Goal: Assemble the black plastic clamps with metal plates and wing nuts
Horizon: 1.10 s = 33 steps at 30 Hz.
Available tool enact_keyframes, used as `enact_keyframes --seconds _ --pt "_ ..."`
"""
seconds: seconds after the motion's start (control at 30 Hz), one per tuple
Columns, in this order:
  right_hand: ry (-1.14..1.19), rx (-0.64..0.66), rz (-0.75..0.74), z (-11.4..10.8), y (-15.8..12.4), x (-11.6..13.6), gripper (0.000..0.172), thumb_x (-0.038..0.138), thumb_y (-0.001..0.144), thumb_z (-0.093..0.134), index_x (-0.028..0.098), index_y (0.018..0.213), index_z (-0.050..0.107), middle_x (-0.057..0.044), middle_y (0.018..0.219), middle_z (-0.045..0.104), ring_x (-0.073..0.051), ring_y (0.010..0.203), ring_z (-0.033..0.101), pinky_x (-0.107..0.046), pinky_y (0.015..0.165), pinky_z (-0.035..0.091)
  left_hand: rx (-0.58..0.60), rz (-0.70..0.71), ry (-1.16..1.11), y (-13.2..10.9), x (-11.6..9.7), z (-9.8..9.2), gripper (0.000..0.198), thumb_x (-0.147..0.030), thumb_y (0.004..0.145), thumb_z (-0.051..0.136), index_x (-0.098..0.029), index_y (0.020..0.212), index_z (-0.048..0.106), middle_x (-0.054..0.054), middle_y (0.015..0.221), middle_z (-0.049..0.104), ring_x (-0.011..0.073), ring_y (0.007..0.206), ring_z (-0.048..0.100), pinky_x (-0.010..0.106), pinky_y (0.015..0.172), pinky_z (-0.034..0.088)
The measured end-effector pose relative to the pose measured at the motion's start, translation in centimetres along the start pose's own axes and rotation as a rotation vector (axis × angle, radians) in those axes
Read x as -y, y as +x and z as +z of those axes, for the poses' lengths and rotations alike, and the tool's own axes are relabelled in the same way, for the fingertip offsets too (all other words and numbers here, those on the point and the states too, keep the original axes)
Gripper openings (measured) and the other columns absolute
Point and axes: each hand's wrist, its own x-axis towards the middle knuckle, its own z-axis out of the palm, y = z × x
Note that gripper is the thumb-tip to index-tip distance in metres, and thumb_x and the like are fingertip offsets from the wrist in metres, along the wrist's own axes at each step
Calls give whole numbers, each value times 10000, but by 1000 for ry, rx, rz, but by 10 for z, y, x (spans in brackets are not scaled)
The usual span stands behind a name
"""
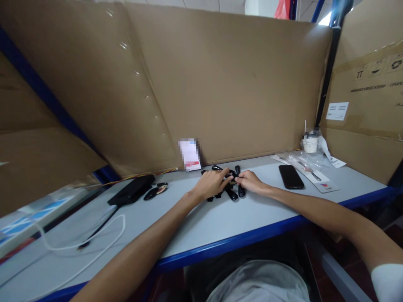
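Observation:
A black glossy item with several rounded, elongated parts sticking out lies on the table in front of me; I cannot make out its exact kind. From the left, my left hand reaches over it, fingers curled down onto its middle. My right hand pinches its right side between thumb and fingers, beside an upright black rounded piece. Both hands are closed and meet near its centre, which they partly hide. Behind the left hand, a phone with a lit, blurred screen leans against the cardboard.
A dark phone lies to the right, near plastic packaging and a lidded cup in a bag. Leftward are a black box-like device, keys with a black fob and a white cable. Cardboard walls enclose the table.

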Motion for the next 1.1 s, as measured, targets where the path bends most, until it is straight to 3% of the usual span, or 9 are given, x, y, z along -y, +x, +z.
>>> enact_keyframes --seconds 0.1,0.23,0.4,0.6,0.77,0.87,1.1 --pt "-30 -6 -19 -2 1 1 273 201 915 593 148 655 656 0 563 585 -121 568 531 -232 567 337 -36 -12 -60 2 -4 4 407 -520 1033 325 -197 1164 536 109 941 741 264 849 709 294 665 417" --pt "-40 46 27 -1 3 -1 230 182 902 593 145 700 697 -8 585 621 -122 566 551 -228 560 347 -28 -60 -137 5 -8 11 330 -442 1040 335 -214 1104 565 92 908 740 261 866 706 291 642 397" --pt "-206 24 -36 1 4 0 207 187 887 614 149 708 711 -31 645 670 -144 641 594 -230 571 343 -29 -148 -85 8 -9 15 430 -396 1050 262 -195 982 637 128 898 734 262 839 701 312 676 400" --pt "-169 39 4 -1 5 2 194 186 880 616 143 717 712 -27 628 666 -144 631 601 -222 573 367 -27 -276 -199 14 -5 21 409 -360 1048 291 -196 936 649 130 947 741 255 915 698 306 726 419" --pt "-145 45 20 -1 6 2 193 182 888 604 140 726 701 -30 634 665 -143 617 589 -224 570 375 -94 -141 -330 13 -5 25 227 -381 1017 422 -224 1117 551 59 882 733 240 848 696 299 703 432" --pt "-182 76 30 -1 6 2 191 199 892 603 140 744 707 -46 682 690 -156 647 608 -233 573 373 -110 -109 -380 11 -10 24 225 -326 988 485 -225 1188 500 29 854 725 229 825 692 302 705 444" --pt "-404 -29 -72 -2 0 4 235 253 965 536 142 924 738 -107 945 763 -208 892 677 -245 715 406 -180 -76 -302 8 -13 24 265 -268 981 472 -229 1240 507 76 1106 720 242 925 701 320 716 470"
